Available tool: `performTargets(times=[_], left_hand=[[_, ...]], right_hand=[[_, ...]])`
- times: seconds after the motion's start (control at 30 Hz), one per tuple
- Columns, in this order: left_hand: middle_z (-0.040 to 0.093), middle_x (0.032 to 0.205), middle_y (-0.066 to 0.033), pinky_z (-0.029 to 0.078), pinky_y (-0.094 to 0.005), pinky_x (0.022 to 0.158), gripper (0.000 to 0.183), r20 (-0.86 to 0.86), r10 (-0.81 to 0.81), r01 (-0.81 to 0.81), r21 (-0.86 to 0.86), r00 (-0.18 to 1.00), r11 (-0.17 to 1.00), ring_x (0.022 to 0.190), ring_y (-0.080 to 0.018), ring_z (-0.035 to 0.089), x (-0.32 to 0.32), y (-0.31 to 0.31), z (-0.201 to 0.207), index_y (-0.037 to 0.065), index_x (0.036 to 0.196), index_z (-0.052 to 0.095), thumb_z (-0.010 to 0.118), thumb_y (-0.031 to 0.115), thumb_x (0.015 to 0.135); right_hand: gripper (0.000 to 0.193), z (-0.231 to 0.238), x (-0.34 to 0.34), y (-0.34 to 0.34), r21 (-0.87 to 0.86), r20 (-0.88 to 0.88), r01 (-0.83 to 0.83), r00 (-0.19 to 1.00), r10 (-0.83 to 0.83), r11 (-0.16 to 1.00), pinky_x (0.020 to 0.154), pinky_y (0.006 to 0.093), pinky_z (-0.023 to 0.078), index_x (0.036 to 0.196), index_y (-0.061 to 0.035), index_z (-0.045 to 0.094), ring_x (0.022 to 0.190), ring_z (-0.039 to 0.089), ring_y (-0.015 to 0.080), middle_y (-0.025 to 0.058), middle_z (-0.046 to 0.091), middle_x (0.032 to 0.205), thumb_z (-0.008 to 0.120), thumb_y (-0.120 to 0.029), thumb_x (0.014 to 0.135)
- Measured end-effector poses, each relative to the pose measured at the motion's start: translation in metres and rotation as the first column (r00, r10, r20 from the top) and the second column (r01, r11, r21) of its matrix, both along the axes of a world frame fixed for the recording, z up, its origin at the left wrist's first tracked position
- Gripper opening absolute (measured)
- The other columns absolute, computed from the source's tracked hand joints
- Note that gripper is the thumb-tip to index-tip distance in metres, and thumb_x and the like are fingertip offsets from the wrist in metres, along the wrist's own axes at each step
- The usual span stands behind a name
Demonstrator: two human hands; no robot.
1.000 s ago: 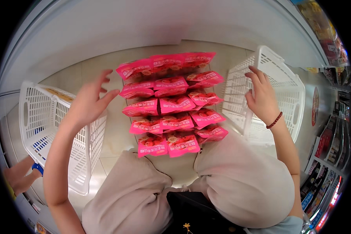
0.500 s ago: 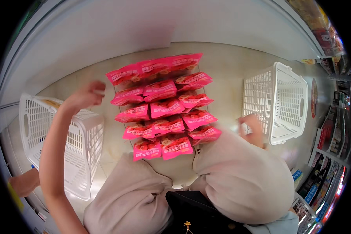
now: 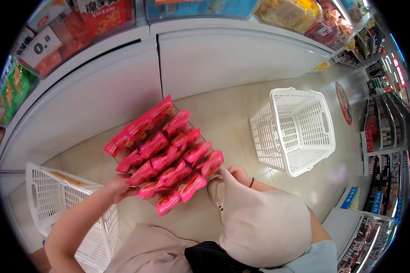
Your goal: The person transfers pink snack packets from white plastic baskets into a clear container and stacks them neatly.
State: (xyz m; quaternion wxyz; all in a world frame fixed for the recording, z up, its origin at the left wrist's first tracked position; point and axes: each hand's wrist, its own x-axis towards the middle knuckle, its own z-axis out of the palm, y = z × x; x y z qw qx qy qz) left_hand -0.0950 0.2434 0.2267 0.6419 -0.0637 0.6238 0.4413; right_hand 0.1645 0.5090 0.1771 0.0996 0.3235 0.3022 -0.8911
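Note:
Rows of pink snack bags stand packed close together low over the floor in front of me, with thin dark edge lines showing at their sides. At their near left edge, my left hand is closed on the side of the group, its fingertips partly hidden by the bags. My right hand, with a dark red bracelet at the wrist, is beside my knee near the group's right corner. Its fingers look curled; what they hold, if anything, is hidden by the knee.
A white plastic basket stands on the floor to the right, and another white basket at the left beneath my left forearm. White cabinet panels run along the far side under snack bins. Stocked shelves line the right.
My left hand has come down from above the left basket to the bags' edge. The bags now sit more slanted in view, and the view takes in the snack bins beyond.

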Motion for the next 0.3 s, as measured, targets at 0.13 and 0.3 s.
performTargets(times=[0.13,0.3], left_hand=[[0.058,0.107,-0.0114,0.053,-0.0347,0.08,0.028,0.016,0.09,-0.091,0.06,0.996,0.994,0.093,-0.0218,0.061,0.022,0.03,-0.02,0.007,0.114,0.049,0.052,0.014,0.087],[0.057,0.11,-0.011,0.051,-0.0363,0.083,0.032,0.051,0.188,-0.192,0.087,0.981,0.978,0.095,-0.0216,0.06,0.017,0.007,-0.015,0.007,0.116,0.049,0.056,0.017,0.086]], right_hand=[[0.029,0.005,-0.018,0.026,-0.084,0.134,-0.044,0.989,0.056,0.995,0.076,0.0326,0.047,0.105,-0.0022,0.054,0.092,0.057,0.0207,0.0092,0.058,0.103,0.047,-0.02,0.084],[0.027,-0.019,-0.062,0.012,-0.049,0.171,-0.259,0.949,0.263,0.965,0.086,0.0353,0.044,0.106,-0.0028,0.053,0.094,0.055,0.0209,0.0113,0.057,0.105,0.053,-0.012,0.08]])
